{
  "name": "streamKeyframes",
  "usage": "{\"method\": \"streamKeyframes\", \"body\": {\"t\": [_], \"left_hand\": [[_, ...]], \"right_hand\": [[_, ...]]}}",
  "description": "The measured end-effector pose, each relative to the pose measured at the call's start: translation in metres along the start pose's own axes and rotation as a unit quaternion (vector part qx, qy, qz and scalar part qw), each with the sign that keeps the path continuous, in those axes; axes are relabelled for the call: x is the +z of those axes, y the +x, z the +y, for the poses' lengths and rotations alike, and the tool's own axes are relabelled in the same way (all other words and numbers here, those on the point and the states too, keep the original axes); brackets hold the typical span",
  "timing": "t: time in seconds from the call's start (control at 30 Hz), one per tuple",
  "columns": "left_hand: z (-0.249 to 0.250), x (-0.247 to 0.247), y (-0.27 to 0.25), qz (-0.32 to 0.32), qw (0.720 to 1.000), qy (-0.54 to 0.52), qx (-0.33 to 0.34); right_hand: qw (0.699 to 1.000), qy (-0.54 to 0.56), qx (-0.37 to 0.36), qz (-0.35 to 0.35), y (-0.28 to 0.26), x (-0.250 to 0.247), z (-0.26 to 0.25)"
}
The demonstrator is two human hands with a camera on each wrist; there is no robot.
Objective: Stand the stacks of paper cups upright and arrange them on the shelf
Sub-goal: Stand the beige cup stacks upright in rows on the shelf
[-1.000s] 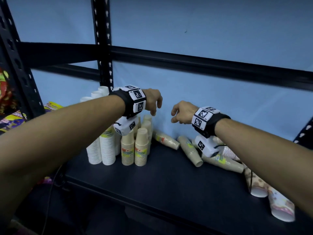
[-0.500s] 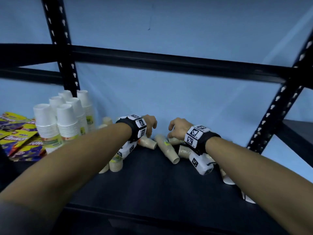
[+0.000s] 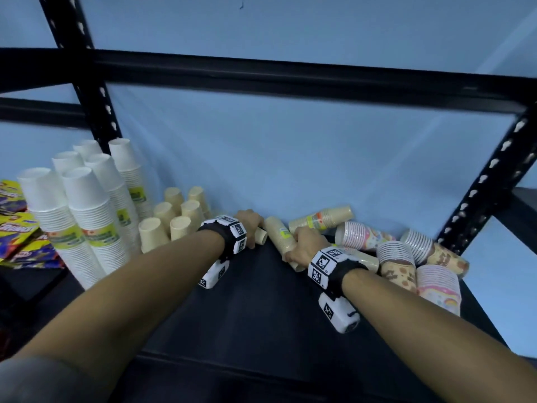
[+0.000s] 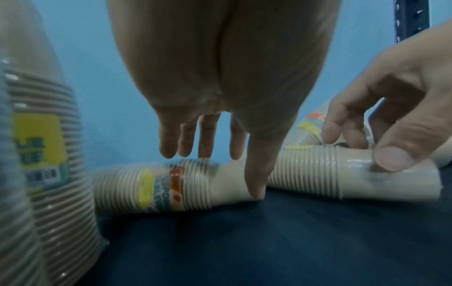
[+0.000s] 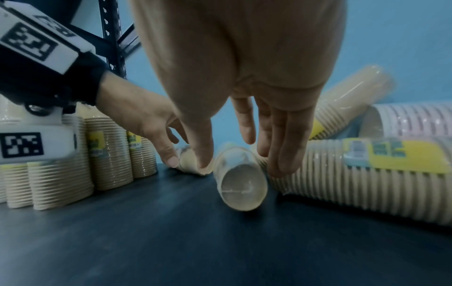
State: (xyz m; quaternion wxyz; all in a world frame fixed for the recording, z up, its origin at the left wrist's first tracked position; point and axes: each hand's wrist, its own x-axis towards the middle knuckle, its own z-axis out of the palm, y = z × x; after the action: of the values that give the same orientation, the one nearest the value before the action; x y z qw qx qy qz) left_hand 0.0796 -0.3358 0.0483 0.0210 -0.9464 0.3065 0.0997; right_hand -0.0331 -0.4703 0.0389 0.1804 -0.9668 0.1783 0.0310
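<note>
Two beige cup stacks lie on the dark shelf (image 3: 261,309). My left hand (image 3: 251,225) is down over the shorter stack (image 3: 261,236); in the left wrist view its thumb presses the front of that stack (image 4: 161,187) and its fingers (image 4: 205,143) reach behind it. My right hand (image 3: 302,242) holds the longer stack (image 3: 279,232) near its closed end; in the right wrist view thumb and fingers straddle this stack (image 5: 242,181). Upright beige stacks (image 3: 162,216) and taller white stacks (image 3: 87,216) stand at the left.
More stacks lie tumbled at the right: a beige one (image 3: 322,218) against the wall and patterned ones (image 3: 398,263). Black shelf posts (image 3: 488,181) rise at both ends, with a crossbeam overhead. Bright snack packets (image 3: 17,237) lie on the neighbouring shelf at the left.
Both hands have dropped from mid-air onto the two lying beige stacks and closed around them. My view has swung right, showing the right post and the patterned stacks.
</note>
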Motion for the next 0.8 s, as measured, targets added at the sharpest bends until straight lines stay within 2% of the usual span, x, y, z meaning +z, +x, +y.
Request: {"method": "streamKeyframes", "body": {"t": [0.2, 0.5, 0.67, 0.8], "left_hand": [[0.0, 0.01, 0.01, 0.007, 0.999, 0.033, -0.006], [-0.005, 0.011, 0.013, 0.021, 0.996, 0.08, 0.018], [-0.006, 0.004, 0.013, 0.006, 0.997, 0.07, 0.03], [-0.004, -0.008, 0.008, 0.024, 0.998, 0.041, 0.032]], "right_hand": [[1.0, -0.008, 0.006, -0.008, 0.007, 0.014, 0.002], [0.999, 0.036, 0.008, 0.01, 0.011, 0.02, 0.007], [0.999, 0.036, 0.015, 0.002, 0.011, 0.013, 0.004], [0.999, 0.034, 0.005, 0.014, 0.009, 0.001, 0.003]]}}
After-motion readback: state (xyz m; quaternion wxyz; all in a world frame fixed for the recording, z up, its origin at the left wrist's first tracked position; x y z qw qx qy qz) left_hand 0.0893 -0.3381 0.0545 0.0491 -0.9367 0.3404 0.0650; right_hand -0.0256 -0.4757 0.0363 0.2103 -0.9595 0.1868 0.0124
